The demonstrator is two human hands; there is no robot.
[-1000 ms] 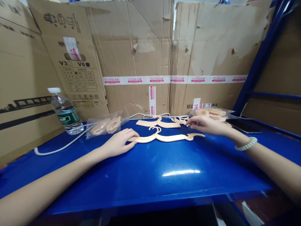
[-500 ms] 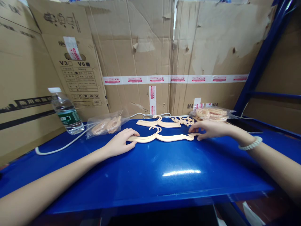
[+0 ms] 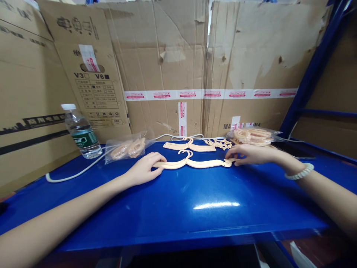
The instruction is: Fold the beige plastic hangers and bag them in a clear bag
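Note:
A pale beige hanger lies flat on the blue tabletop, its doubled hook pointing toward the back. My left hand is closed round the hanger's left end, thumb in front and fingers behind. At the opposite end, my right hand pinches a small beige hook-shaped piece, which touches the hanger's right tip. Whether the two are joined I cannot tell. Just behind is a second beige hanger, with a pile of small beige pieces to its right.
A clear plastic bag of beige parts lies at the left, beside a water bottle and a white cable. Another filled bag and a dark flat device lie at the right. Cardboard walls the back.
The view has shifted slightly, so everything appears a little further right. Both hands keep their grips, and the hanger stays in the same place on the table.

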